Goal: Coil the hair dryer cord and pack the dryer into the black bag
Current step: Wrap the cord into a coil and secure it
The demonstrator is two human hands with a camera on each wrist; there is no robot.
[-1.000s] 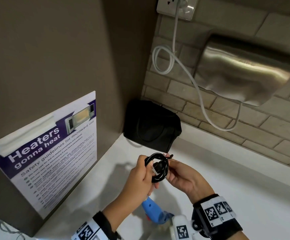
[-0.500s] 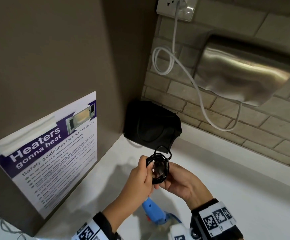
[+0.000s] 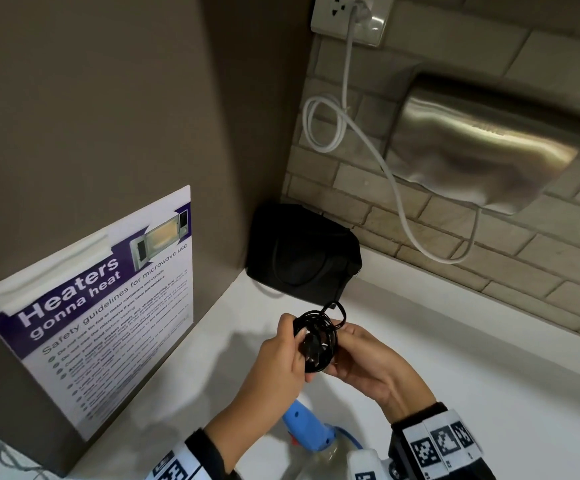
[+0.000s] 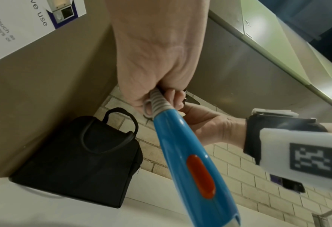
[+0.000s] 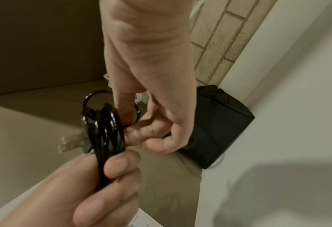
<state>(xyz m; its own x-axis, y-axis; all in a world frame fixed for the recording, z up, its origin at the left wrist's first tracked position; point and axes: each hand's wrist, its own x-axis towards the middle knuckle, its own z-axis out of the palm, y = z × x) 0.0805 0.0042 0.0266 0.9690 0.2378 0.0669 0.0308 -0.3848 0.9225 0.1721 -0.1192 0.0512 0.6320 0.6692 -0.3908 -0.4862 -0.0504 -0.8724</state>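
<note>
While both hands (image 3: 316, 355) grip the black cord (image 3: 318, 341), tuck the loose end tight, then reach far for the black bag (image 3: 302, 258).

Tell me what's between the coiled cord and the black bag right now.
Nothing but bare white counter in the head view. The cord, held by both hands, sits just short of the bag in the corner.
</note>
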